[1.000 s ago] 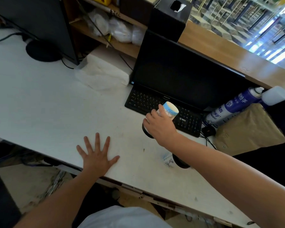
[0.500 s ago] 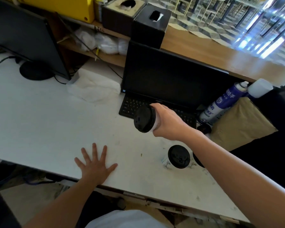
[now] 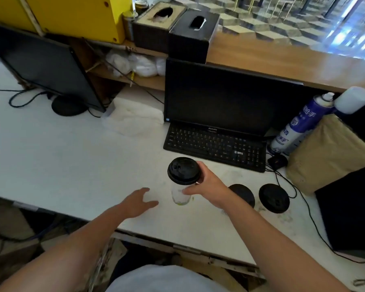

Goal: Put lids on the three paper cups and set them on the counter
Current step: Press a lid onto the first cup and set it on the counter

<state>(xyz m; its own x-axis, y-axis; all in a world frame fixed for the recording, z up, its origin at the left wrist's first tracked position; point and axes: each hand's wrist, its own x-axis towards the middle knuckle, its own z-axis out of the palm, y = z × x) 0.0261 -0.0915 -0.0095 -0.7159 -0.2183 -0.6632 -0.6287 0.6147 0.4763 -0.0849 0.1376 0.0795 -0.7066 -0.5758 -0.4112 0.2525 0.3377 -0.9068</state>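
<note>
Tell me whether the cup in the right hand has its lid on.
On. A black lid covers the whole mouth of the cup, which the right hand grips by its side, close to upright.

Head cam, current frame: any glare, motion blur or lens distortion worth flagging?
Head view: blue-white glare washes the wooden counter at top right. The left hand is soft with blur, while the lidded cup held in the right hand reads fairly sharp. Wide-angle bowing curves the edges of the white desk and tilts the monitor.
</note>
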